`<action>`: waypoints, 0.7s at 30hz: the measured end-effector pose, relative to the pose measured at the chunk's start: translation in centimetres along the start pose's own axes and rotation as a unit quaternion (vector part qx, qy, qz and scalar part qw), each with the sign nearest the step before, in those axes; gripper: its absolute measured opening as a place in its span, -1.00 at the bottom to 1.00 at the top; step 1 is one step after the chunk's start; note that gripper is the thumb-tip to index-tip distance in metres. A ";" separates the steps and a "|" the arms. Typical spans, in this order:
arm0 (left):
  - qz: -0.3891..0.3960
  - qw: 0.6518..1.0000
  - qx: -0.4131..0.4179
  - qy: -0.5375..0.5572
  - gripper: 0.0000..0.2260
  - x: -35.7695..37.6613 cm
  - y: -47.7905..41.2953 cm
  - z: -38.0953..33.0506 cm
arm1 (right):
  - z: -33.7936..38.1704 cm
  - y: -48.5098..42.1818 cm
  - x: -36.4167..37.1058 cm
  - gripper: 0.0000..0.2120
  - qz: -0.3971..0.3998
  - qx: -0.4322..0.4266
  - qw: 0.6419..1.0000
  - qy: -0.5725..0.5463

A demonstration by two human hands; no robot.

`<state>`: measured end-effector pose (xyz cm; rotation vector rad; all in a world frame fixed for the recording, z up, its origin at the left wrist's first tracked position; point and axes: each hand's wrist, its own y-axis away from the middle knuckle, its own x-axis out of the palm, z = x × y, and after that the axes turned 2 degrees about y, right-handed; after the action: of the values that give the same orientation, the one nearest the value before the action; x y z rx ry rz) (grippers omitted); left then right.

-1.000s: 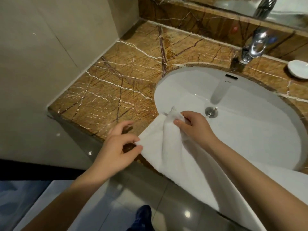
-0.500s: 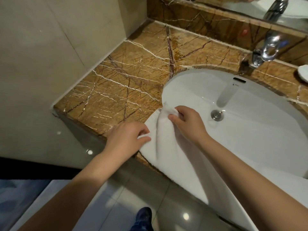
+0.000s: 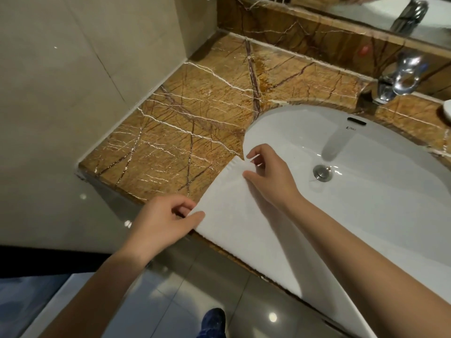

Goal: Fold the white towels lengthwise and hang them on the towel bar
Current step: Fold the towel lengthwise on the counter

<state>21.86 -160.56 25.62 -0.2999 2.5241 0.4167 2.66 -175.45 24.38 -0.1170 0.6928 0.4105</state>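
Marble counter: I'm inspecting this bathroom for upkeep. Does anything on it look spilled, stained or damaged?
On the marble counter, a darker, glossy orange patch beside the dark vein near the back wall looks like a wet spot or stain; I cannot tell which. Its front left corner looks rough, possibly chipped.

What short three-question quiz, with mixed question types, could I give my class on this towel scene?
1. True or false: the left hand pinches a corner of the white towel.
2. The right hand pinches the towel: A beside the sink rim, B at the drain, C over the floor.
3. Fill in: the towel lies partly on the brown marble ____.
Key: 1 true; 2 A; 3 counter.
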 end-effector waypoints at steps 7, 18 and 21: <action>0.101 0.973 0.159 -0.131 -0.80 -0.2 -0.9 -1.0 | 0.7 -1.4 0.5 -0.80 0.013 0.000 0.998 0.069; 0.130 0.967 0.145 -0.163 -0.82 -0.7 -1.0 -0.9 | 0.8 0.6 0.2 -0.91 -0.076 -0.006 0.997 0.017; 0.106 0.981 0.091 -0.134 -0.77 -0.6 -1.2 -0.5 | 0.8 -1.6 0.7 -0.90 -0.063 0.016 0.996 0.062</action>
<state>22.44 -161.75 26.09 0.0931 2.3127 0.2819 4.25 -176.52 24.49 -0.1563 0.8092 0.2729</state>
